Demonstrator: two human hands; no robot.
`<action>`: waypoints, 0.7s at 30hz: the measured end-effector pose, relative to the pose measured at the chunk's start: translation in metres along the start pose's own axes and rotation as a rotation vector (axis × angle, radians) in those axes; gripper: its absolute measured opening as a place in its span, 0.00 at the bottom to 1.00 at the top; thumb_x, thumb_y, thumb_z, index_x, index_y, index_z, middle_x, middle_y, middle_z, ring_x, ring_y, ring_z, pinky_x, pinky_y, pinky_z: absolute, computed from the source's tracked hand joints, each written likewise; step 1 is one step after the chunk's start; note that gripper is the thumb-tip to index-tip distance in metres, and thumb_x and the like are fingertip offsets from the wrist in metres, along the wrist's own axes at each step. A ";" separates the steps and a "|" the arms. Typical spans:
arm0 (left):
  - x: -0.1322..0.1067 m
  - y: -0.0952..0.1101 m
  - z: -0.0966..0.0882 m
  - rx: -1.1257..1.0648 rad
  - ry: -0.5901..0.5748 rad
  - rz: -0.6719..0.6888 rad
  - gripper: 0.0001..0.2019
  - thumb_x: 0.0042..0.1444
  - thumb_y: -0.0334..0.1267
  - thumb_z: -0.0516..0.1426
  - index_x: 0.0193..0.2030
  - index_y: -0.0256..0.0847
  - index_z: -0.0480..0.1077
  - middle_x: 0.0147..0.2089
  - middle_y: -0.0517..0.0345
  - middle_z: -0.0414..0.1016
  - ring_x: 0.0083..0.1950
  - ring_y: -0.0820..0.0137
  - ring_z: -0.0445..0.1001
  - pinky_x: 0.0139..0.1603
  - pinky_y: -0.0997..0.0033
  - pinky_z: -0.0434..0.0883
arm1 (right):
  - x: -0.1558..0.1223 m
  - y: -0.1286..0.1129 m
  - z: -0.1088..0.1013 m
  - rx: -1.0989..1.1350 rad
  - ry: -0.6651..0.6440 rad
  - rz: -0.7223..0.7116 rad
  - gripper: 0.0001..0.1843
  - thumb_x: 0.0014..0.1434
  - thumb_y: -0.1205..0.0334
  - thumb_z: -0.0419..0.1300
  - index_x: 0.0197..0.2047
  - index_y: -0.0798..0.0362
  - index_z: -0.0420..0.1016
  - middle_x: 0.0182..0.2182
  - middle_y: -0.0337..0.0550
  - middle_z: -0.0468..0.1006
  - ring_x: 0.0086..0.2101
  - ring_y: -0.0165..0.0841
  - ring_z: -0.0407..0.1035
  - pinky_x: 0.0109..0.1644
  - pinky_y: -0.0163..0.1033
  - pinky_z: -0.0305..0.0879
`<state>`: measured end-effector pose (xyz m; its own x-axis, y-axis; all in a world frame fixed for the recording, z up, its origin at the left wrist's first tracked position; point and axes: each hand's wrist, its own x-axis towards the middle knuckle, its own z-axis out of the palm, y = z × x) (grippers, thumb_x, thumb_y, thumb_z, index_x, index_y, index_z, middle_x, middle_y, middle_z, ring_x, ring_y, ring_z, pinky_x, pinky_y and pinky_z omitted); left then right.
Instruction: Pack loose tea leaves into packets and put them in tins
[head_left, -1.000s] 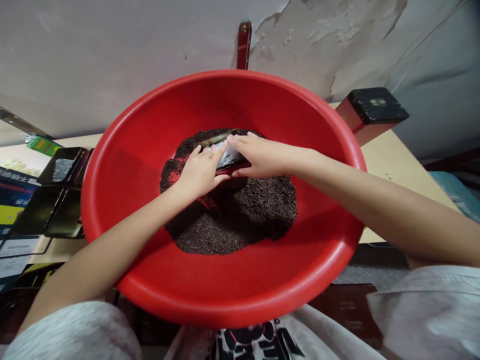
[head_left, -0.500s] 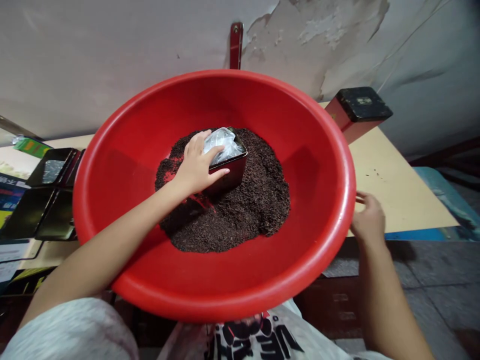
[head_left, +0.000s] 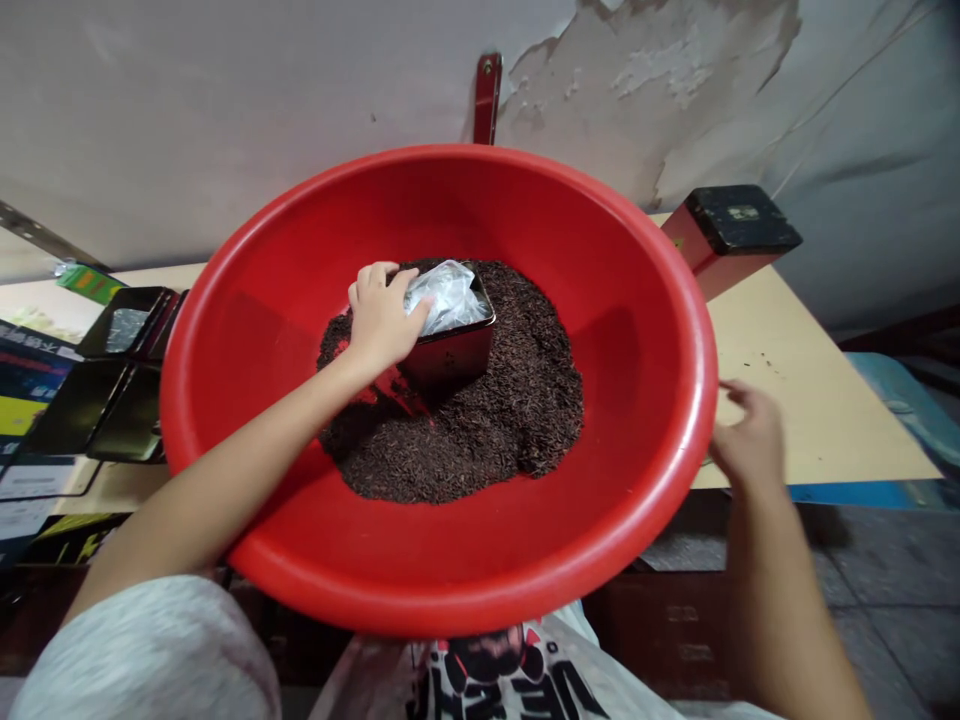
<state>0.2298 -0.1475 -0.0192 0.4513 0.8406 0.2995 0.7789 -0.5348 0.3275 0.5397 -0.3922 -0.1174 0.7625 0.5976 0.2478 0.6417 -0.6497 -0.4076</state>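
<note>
A large red plastic basin [head_left: 630, 500] holds a heap of dark, fine dry leaves, perhaps loose tea [head_left: 517, 400]. A dark red, square tin [head_left: 450, 360] stands in the heap, and a clear plastic bag [head_left: 448, 295] bulges out of its open top. My left hand [head_left: 380, 312] grips the tin's left side, its thumb against the bag. Just outside the basin's right rim is my right hand [head_left: 750, 435], a little blurred. Its fingers are partly hidden there, so I cannot make out whether it holds anything.
A tall red tin with a black lid [head_left: 742, 220] stands beyond the basin on the pale tabletop [head_left: 810, 400]. Several open dark tins [head_left: 112, 400] lie at the left, near a green box [head_left: 90, 283] and printed packaging [head_left: 34, 380]. A peeling wall rises behind.
The view has shifted slightly, so the scene sits further right. My left hand has slid a little left on the tin, its thumb now on the bag. My right hand stays beside the rim.
</note>
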 end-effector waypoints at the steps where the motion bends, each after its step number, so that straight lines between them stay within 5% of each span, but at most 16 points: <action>1: 0.000 0.003 -0.004 0.024 -0.003 0.031 0.20 0.57 0.46 0.50 0.52 0.39 0.68 0.57 0.42 0.63 0.60 0.47 0.57 0.60 0.41 0.54 | 0.006 -0.015 -0.015 0.202 0.184 0.047 0.25 0.45 0.52 0.52 0.44 0.57 0.73 0.44 0.64 0.75 0.44 0.47 0.73 0.48 0.47 0.69; 3: 0.000 0.010 -0.009 0.066 -0.012 0.059 0.21 0.58 0.47 0.49 0.52 0.38 0.68 0.57 0.40 0.63 0.60 0.45 0.57 0.59 0.41 0.54 | 0.016 -0.058 -0.049 0.422 0.409 -0.082 0.25 0.43 0.51 0.58 0.43 0.56 0.73 0.40 0.62 0.77 0.38 0.45 0.74 0.46 0.48 0.70; 5: -0.001 0.016 -0.012 0.100 -0.051 0.047 0.22 0.59 0.47 0.48 0.53 0.36 0.66 0.55 0.38 0.64 0.58 0.44 0.60 0.57 0.42 0.57 | 0.022 -0.113 -0.079 0.431 0.348 -0.439 0.26 0.45 0.50 0.62 0.44 0.57 0.74 0.43 0.60 0.76 0.44 0.43 0.72 0.50 0.46 0.68; 8: -0.001 0.023 -0.015 0.158 -0.147 -0.002 0.26 0.59 0.47 0.49 0.59 0.32 0.61 0.54 0.35 0.65 0.54 0.45 0.65 0.53 0.44 0.62 | 0.029 -0.195 -0.088 0.295 -0.266 -0.844 0.35 0.51 0.51 0.61 0.58 0.63 0.63 0.54 0.58 0.69 0.54 0.40 0.65 0.60 0.44 0.61; 11: -0.004 0.024 -0.016 0.206 -0.200 0.004 0.29 0.59 0.48 0.50 0.63 0.32 0.57 0.55 0.34 0.66 0.53 0.48 0.67 0.53 0.47 0.62 | 0.037 -0.245 -0.051 0.096 -0.629 -0.910 0.58 0.40 0.54 0.69 0.67 0.67 0.44 0.65 0.64 0.48 0.64 0.49 0.46 0.66 0.52 0.49; 14: -0.007 0.020 -0.015 0.196 -0.143 0.079 0.27 0.60 0.47 0.48 0.64 0.39 0.56 0.54 0.40 0.68 0.55 0.51 0.66 0.55 0.47 0.60 | 0.040 -0.260 -0.009 0.055 -0.651 -0.954 0.64 0.38 0.50 0.69 0.69 0.61 0.37 0.67 0.62 0.40 0.65 0.54 0.40 0.65 0.62 0.44; 16: -0.008 0.017 -0.013 0.165 -0.076 0.158 0.25 0.60 0.46 0.49 0.64 0.44 0.57 0.58 0.42 0.65 0.59 0.52 0.63 0.58 0.48 0.58 | 0.039 -0.256 -0.001 0.048 -0.623 -0.982 0.63 0.39 0.49 0.68 0.69 0.59 0.37 0.67 0.60 0.39 0.65 0.55 0.40 0.64 0.65 0.41; 18: -0.007 0.015 -0.011 0.114 -0.078 0.281 0.22 0.60 0.45 0.49 0.61 0.45 0.61 0.61 0.46 0.62 0.62 0.54 0.60 0.61 0.50 0.56 | 0.037 -0.246 -0.012 0.053 -0.598 -0.983 0.59 0.41 0.49 0.67 0.68 0.59 0.41 0.67 0.60 0.41 0.64 0.54 0.41 0.63 0.66 0.42; 21: -0.001 0.011 -0.010 0.030 -0.228 0.457 0.20 0.61 0.45 0.49 0.56 0.41 0.66 0.61 0.48 0.64 0.63 0.59 0.60 0.64 0.54 0.55 | 0.038 -0.215 -0.047 0.114 -0.495 -0.941 0.45 0.47 0.49 0.63 0.65 0.58 0.54 0.65 0.58 0.50 0.64 0.49 0.46 0.64 0.60 0.46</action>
<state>0.2337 -0.1552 -0.0071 0.8296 0.5204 0.2024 0.4903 -0.8524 0.1820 0.4346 -0.2520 0.0210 -0.1702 0.9766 0.1317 0.9236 0.2047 -0.3242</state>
